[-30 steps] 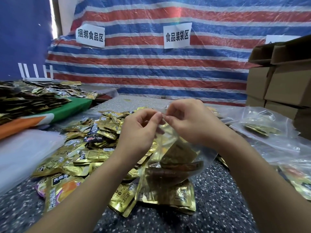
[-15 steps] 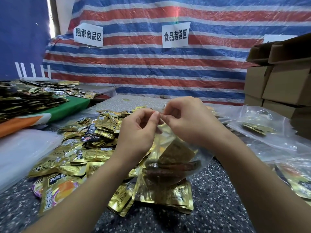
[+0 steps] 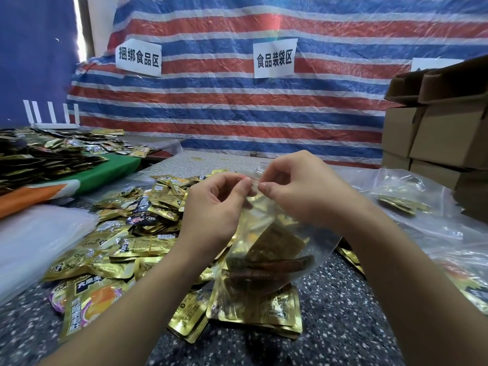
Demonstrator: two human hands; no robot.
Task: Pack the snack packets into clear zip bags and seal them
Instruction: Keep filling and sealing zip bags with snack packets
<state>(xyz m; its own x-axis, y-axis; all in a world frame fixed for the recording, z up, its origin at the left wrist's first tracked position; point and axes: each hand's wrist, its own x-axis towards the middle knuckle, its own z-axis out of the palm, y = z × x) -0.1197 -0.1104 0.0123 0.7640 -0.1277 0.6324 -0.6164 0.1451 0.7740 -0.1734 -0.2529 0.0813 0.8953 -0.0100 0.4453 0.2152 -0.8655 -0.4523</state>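
Since the bag (image 3: 277,249) is thin, limp and slick, light even with a few packets (image 3: 269,262) inside, we judge the zip strip at its mouth the only firm hold. Our left hand (image 3: 214,207) and right hand (image 3: 298,191) meet raised above the desk (image 3: 343,326), each pinching that strip, fingers curled, bag hanging below them.

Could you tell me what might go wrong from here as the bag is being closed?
Both the left hand and right hand pinch the zip bag near the middle of its top strip, so the outer ends may stay unsealed. The packets inside bulge high and could catch in the zip. The bag hangs over the loose packets and could drag some off the table.
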